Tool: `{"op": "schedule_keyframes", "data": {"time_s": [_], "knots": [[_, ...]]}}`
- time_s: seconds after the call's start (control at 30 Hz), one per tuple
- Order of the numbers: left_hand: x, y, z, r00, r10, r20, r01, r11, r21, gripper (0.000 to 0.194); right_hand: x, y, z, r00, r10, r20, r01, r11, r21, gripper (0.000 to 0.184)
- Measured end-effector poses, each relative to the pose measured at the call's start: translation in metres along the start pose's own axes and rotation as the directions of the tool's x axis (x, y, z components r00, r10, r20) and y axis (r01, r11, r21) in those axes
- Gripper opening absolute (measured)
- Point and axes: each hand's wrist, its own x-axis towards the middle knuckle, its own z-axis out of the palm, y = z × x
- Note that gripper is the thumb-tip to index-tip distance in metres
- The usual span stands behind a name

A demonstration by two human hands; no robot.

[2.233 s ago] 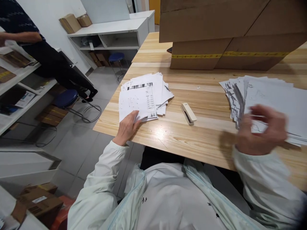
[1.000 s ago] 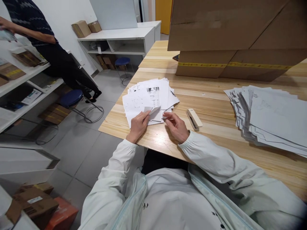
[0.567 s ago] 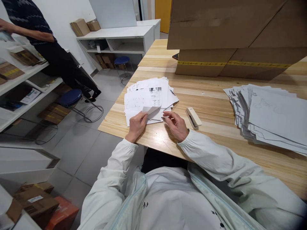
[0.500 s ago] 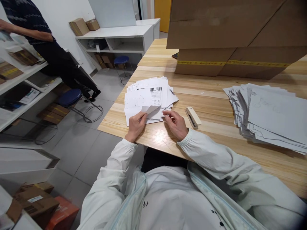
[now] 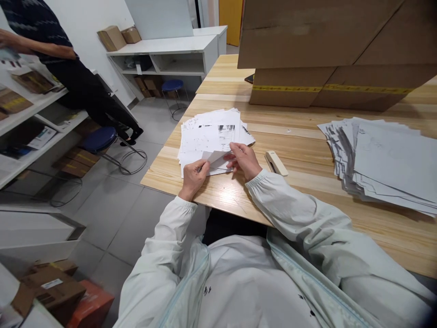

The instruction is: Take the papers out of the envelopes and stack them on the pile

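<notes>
A loose pile of printed paper sheets [image 5: 198,142] lies on the wooden table in front of me. My left hand [image 5: 194,178] pinches the near edge of the top sheet, whose corner curls up and shows its blank underside [image 5: 213,159]. At the right side of that same sheet, my right hand [image 5: 244,160] has its thumb and forefinger closed on the edge, the other fingers curled beneath. A cream stapler [image 5: 276,163] rests on the table just right of my right hand.
A thick stack of papers [image 5: 396,164] sits to the right. Large cardboard boxes [image 5: 290,86] stand at the table's back, a dark phone-like object [image 5: 249,79] beside them. Leftward are blue stools [image 5: 99,139], white shelves [image 5: 170,45] and a standing person [image 5: 68,64].
My right hand has moved up and slightly left, from the pile's lower right corner onto the lifted sheet's right edge. My left hand keeps its hold on the sheet.
</notes>
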Motion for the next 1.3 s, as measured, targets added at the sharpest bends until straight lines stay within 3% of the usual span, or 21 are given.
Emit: {"op": "schedule_keyframes", "data": {"time_s": [0.1, 0.17, 0.23, 0.3, 0.37, 0.4, 0.43, 0.5, 0.57, 0.63, 0.7, 0.8, 0.87, 0.93, 1.1, 1.3], "knots": [[-0.002, 0.001, -0.002, 1.000, 0.016, 0.024, -0.015, 0.999, -0.039, 0.040, 0.007, -0.003, 0.003, 1.000, -0.019, 0.020, 0.021, 0.994, -0.111, 0.026], [-0.004, 0.001, -0.002, 0.999, 0.034, -0.018, -0.035, 0.998, -0.056, 0.045, 0.009, -0.004, 0.000, 0.998, -0.064, -0.001, 0.063, 0.986, -0.153, 0.019], [-0.005, 0.001, -0.003, 0.994, 0.045, -0.095, -0.048, 0.998, -0.035, 0.045, 0.005, -0.007, -0.010, 0.980, -0.190, -0.053, 0.175, 0.960, -0.220, 0.012], [-0.006, 0.001, -0.002, 0.986, 0.045, -0.161, -0.043, 0.999, 0.014, 0.041, -0.007, -0.015, -0.028, 0.900, -0.417, -0.124, 0.356, 0.870, -0.341, 0.009], [-0.006, -0.001, -0.001, 0.981, 0.039, -0.188, -0.031, 0.998, 0.050, 0.038, -0.027, -0.025, -0.052, 0.776, -0.601, -0.190, 0.487, 0.763, -0.426, 0.013], [-0.005, -0.002, 0.000, 0.984, 0.039, -0.173, -0.030, 0.998, 0.054, 0.037, -0.040, -0.029, -0.064, 0.732, -0.641, -0.231, 0.517, 0.743, -0.424, 0.016], [-0.004, -0.003, 0.000, 0.990, 0.042, -0.138, -0.036, 0.998, 0.049, 0.037, -0.053, -0.032, -0.076, 0.719, -0.637, -0.276, 0.524, 0.759, -0.386, 0.018], [-0.003, -0.003, 0.002, 0.997, 0.072, -0.040, -0.071, 0.997, 0.017, 0.039, -0.080, -0.034, -0.096, 0.764, -0.562, -0.316, 0.498, 0.826, -0.264, 0.020], [-0.003, 0.001, 0.001, 0.993, 0.114, -0.006, -0.114, 0.993, -0.032, 0.043, -0.100, -0.027, -0.107, 0.861, -0.440, -0.254, 0.417, 0.898, -0.140, 0.023], [-0.008, 0.013, -0.002, 0.990, 0.121, -0.073, -0.128, 0.987, -0.094, 0.047, -0.113, -0.014, -0.109, 0.953, -0.281, -0.117, 0.278, 0.960, -0.037, 0.027], [-0.020, 0.028, -0.005, 0.988, 0.040, -0.152, -0.074, 0.973, -0.220, 0.051, -0.118, 0.002, -0.103, 0.989, -0.145, 0.010, 0.144, 0.989, 0.037, 0.028], [-0.048, 0.050, -0.006, 0.975, -0.201, -0.099, 0.132, 0.870, -0.474, 0.056, -0.118, 0.022, -0.092, 0.987, -0.083, 0.139, 0.071, 0.993, 0.091, 0.029], [-0.068, 0.057, -0.002, 0.942, -0.336, -0.007, 0.270, 0.769, -0.579, 0.069, -0.115, 0.033, -0.085, 0.975, -0.123, 0.187, 0.112, 0.991, 0.068, 0.032], [-0.083, 0.058, 0.006, 0.905, -0.423, 0.039, 0.345, 0.680, -0.647, 0.081, -0.114, 0.042, -0.081, 0.966, -0.210, 0.154, 0.217, 0.976, -0.029, 0.039], [-0.098, 0.051, 0.019, 0.854, -0.516, 0.068, 0.395, 0.557, -0.730, 0.089, -0.116, 0.056, -0.074, 0.893, -0.450, -0.007, 0.419, 0.838, -0.349, 0.061], [-0.100, 0.050, 0.022, 0.840, -0.532, 0.110, 0.415, 0.497, -0.762, 0.091, -0.118, 0.059, -0.070, 0.834, -0.552, -0.007, 0.501, 0.761, -0.412, 0.061]]}}
